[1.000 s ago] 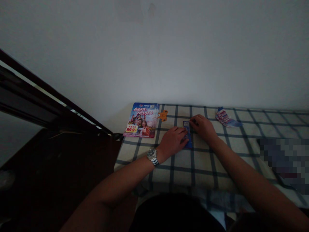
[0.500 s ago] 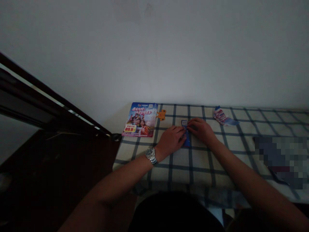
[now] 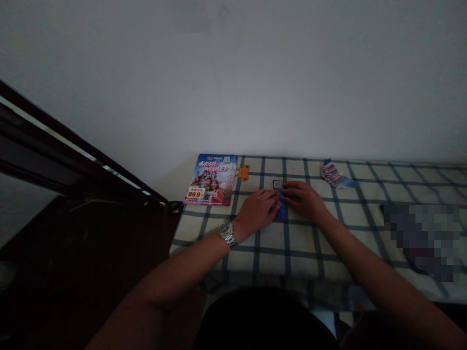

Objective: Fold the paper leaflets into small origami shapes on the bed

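Observation:
A narrow blue folded leaflet strip (image 3: 279,199) lies on the checked cloth (image 3: 292,243). My left hand (image 3: 257,210), a metal watch on its wrist, presses its fingers down on the strip's left edge. From the right, my right hand (image 3: 304,199) lies across the strip, fingers curled onto its upper part. Both hands hide most of the strip; only its top end with a small square code and a bit of its lower part show.
A stack of colourful flyers (image 3: 211,179) lies at the cloth's far left, with a small orange cut-out (image 3: 242,172) beside it. More folded paper pieces (image 3: 334,173) lie at the back right. A white wall rises behind; dark wooden furniture (image 3: 73,165) stands left.
Both hands have closed in over the blue strip, the right hand sliding down from its top end. The view has shifted slightly.

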Action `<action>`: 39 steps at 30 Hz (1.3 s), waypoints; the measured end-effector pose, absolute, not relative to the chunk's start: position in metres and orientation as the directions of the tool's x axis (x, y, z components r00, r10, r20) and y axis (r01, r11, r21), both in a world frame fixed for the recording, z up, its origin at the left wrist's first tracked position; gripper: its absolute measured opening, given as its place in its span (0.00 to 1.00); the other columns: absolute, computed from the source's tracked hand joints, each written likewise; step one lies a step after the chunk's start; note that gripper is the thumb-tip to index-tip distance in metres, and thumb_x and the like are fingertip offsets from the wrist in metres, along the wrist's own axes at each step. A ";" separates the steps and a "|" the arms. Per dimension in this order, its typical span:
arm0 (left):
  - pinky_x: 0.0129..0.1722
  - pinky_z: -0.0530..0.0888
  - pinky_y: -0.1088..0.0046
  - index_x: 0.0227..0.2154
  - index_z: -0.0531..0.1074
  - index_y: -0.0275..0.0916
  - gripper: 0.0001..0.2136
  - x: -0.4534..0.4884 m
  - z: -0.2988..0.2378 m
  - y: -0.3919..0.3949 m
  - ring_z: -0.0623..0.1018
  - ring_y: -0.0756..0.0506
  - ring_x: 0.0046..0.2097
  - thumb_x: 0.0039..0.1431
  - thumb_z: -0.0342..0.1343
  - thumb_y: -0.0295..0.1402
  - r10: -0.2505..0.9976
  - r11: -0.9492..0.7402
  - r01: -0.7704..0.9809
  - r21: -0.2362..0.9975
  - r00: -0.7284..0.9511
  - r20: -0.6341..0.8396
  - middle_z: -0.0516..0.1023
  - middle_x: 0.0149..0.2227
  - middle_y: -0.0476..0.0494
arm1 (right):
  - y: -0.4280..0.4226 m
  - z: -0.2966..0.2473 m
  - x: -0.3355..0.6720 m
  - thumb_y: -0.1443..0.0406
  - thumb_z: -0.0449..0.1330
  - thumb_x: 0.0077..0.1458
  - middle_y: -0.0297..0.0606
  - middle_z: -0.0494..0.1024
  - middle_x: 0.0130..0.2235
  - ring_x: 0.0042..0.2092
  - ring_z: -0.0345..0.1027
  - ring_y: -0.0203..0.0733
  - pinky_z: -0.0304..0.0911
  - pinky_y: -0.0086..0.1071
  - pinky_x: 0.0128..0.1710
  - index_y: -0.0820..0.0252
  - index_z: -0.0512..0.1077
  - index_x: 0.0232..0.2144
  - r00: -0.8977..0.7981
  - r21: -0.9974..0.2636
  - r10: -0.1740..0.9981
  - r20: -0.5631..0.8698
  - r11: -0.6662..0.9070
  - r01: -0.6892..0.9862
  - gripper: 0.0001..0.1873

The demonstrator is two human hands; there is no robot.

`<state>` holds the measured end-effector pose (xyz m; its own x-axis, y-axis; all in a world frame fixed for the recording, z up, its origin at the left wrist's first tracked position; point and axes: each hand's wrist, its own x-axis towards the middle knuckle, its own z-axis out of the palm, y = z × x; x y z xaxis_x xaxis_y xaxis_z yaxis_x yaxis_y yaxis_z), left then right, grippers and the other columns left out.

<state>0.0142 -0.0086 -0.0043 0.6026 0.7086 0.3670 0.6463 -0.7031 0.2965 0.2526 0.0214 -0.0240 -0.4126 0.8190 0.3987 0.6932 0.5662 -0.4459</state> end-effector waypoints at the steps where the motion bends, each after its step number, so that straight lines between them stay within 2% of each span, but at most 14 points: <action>1: 0.59 0.74 0.58 0.58 0.74 0.36 0.16 0.014 -0.004 -0.009 0.75 0.41 0.54 0.74 0.49 0.35 0.710 -0.702 0.648 0.295 0.602 0.366 0.77 0.58 0.39 | 0.020 -0.024 0.254 0.60 0.64 0.63 0.45 0.80 0.56 0.58 0.74 0.54 0.70 0.52 0.60 0.54 0.82 0.48 -0.428 -0.442 0.817 0.388 0.572 0.691 0.13; 5: 0.58 0.75 0.58 0.58 0.74 0.36 0.16 0.014 -0.005 -0.008 0.75 0.40 0.54 0.74 0.50 0.35 0.709 -0.702 0.651 0.290 0.604 0.363 0.77 0.58 0.39 | 0.015 -0.021 0.256 0.60 0.65 0.62 0.44 0.78 0.59 0.62 0.71 0.57 0.68 0.56 0.62 0.51 0.80 0.53 -0.470 -0.411 0.807 0.358 0.588 0.697 0.17; 14: 0.58 0.74 0.58 0.59 0.73 0.36 0.17 0.014 -0.003 -0.010 0.74 0.40 0.55 0.73 0.51 0.34 0.710 -0.701 0.658 0.275 0.609 0.354 0.76 0.58 0.38 | 0.007 -0.019 0.262 0.60 0.68 0.60 0.45 0.72 0.66 0.68 0.63 0.60 0.63 0.60 0.66 0.52 0.74 0.62 -0.539 -0.349 0.783 0.309 0.621 0.702 0.28; 24: 0.59 0.74 0.58 0.59 0.73 0.35 0.17 0.013 -0.005 -0.010 0.74 0.40 0.56 0.73 0.52 0.35 0.708 -0.704 0.650 0.287 0.608 0.361 0.76 0.59 0.38 | 0.000 -0.014 0.265 0.54 0.74 0.52 0.47 0.65 0.70 0.72 0.56 0.63 0.59 0.62 0.69 0.53 0.65 0.69 -0.599 -0.336 0.757 0.260 0.653 0.679 0.45; 33: 0.59 0.74 0.57 0.59 0.73 0.36 0.17 0.014 -0.005 -0.010 0.74 0.40 0.56 0.72 0.53 0.35 0.715 -0.696 0.659 0.284 0.601 0.358 0.75 0.59 0.38 | -0.001 -0.012 0.265 0.53 0.75 0.49 0.47 0.65 0.71 0.72 0.56 0.64 0.59 0.63 0.68 0.51 0.64 0.69 -0.602 -0.356 0.756 0.258 0.654 0.668 0.49; 37: 0.60 0.74 0.58 0.60 0.72 0.35 0.17 0.013 -0.005 -0.010 0.74 0.39 0.56 0.72 0.53 0.35 0.710 -0.700 0.661 0.270 0.608 0.354 0.75 0.60 0.39 | -0.002 -0.011 0.266 0.51 0.75 0.49 0.48 0.64 0.71 0.72 0.54 0.64 0.58 0.62 0.69 0.52 0.63 0.70 -0.607 -0.361 0.759 0.236 0.648 0.670 0.50; 39: 0.60 0.74 0.58 0.59 0.72 0.35 0.18 0.013 -0.005 -0.010 0.74 0.40 0.56 0.72 0.53 0.36 0.709 -0.702 0.659 0.270 0.612 0.351 0.75 0.60 0.40 | -0.001 -0.011 0.266 0.51 0.73 0.53 0.48 0.64 0.71 0.72 0.55 0.63 0.58 0.62 0.69 0.53 0.63 0.69 -0.606 -0.366 0.760 0.236 0.647 0.669 0.47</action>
<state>0.0130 -0.0099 -0.0045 0.6120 0.7086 0.3512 0.6587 -0.7024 0.2695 0.2662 -0.0012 -0.0106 -0.6063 0.7595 0.2357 0.6687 0.6473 -0.3658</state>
